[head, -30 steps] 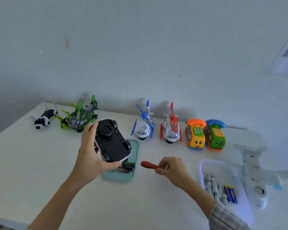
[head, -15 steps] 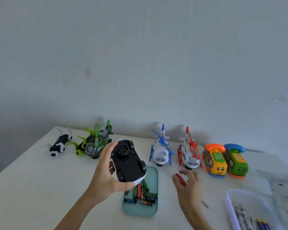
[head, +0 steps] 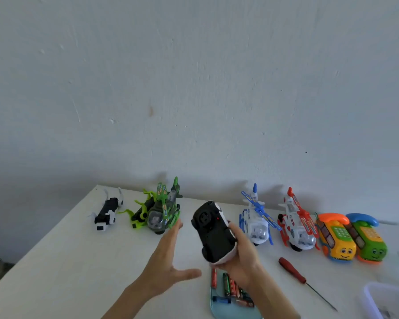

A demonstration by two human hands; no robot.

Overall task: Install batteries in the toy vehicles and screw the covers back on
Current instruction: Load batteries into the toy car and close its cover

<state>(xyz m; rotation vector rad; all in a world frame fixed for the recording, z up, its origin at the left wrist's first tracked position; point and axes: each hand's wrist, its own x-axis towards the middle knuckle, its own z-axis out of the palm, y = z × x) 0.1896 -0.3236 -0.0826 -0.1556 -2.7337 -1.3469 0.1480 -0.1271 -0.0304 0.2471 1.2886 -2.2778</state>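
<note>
My right hand grips a black-and-white toy car, held above the table with its black underside facing me. Just left of the car, my left hand is spread with straight fingers and holds nothing. A red-handled screwdriver lies on the table to the right of my right hand. Below the car, a teal tray holds several batteries, partly hidden by my right wrist.
Along the wall stand a black-and-white toy, a green helicopter, a blue helicopter, a red helicopter, and orange and green phone cars. A clear bin sits at the lower right corner.
The car passed from my left hand to my right hand. My right hand let go of the screwdriver, which now lies on the table. The view tilted upward.
</note>
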